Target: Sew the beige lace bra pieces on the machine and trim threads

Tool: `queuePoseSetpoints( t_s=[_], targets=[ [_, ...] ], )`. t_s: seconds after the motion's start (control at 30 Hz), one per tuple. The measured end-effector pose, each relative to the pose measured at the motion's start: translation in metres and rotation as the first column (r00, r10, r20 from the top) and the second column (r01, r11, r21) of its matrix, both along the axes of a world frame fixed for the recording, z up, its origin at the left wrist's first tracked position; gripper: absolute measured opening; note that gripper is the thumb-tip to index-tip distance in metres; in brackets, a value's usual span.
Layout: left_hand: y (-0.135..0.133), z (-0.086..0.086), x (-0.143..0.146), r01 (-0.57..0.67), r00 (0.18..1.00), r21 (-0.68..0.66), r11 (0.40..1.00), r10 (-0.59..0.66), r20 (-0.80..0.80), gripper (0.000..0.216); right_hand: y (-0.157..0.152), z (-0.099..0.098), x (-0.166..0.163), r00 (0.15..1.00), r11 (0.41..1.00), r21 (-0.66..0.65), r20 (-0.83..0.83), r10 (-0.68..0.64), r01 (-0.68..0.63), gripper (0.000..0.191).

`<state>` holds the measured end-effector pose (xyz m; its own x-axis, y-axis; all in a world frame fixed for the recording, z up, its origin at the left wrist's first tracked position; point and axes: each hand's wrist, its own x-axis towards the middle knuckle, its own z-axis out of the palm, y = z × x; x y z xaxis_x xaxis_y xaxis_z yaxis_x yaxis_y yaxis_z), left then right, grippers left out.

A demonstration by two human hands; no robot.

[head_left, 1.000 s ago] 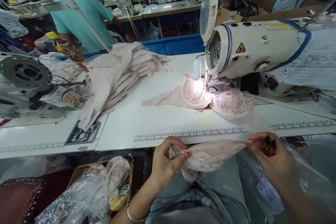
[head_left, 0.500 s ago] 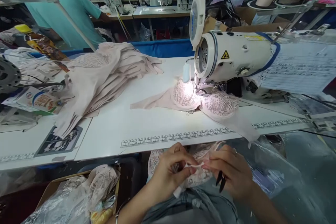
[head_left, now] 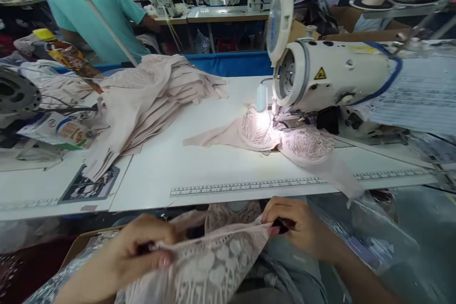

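We see a pale pink lace garment (head_left: 213, 259) stretched above a lap in blue-grey cloth (head_left: 301, 266), below the flat white tabletop (head_left: 153, 183); its lower part is cut off. The left hand (head_left: 137, 251), blurred, closes thumb and fingers on one end, hiding that corner. The right hand (head_left: 301, 225) pinches the other, with a small dark object (head_left: 284, 224) half hidden among its fingers; we cannot identify it.

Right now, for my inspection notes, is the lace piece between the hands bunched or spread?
The lace piece is spread: the left hand and right hand grip its upper edge apart, its pattern showing below.
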<state>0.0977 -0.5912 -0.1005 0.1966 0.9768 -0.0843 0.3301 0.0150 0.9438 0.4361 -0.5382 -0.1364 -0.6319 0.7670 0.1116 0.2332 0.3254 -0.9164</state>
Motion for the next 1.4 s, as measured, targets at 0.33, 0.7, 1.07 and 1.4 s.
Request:
queuePoseSetpoints(
  t_s=[0.33,0.7,1.07,1.4],
  targets=[
    [0.041,-0.021,-0.036,-0.212,0.770,-0.054,0.976,0.133,-0.624,0.016,0.002,-0.054,-0.054,0.920,0.828,0.495,0.132,-0.370,0.262,0.016],
    [0.048,-0.026,-0.040,-0.282,0.690,-0.058,0.958,0.160,-0.706,0.005,0.016,-0.047,-0.074,0.830,0.625,0.773,0.274,-0.485,0.110,0.012],
    [0.048,-0.029,-0.042,-0.282,0.696,-0.062,0.957,0.160,-0.700,0.003,0.028,-0.041,-0.076,0.839,0.522,0.848,0.219,-0.498,0.089,0.020],
    [0.051,-0.033,-0.045,-0.297,0.719,-0.095,0.950,0.157,-0.677,0.013,0.027,-0.037,-0.037,0.905,0.301,0.947,0.224,-0.362,-0.114,0.028]
  ],
)
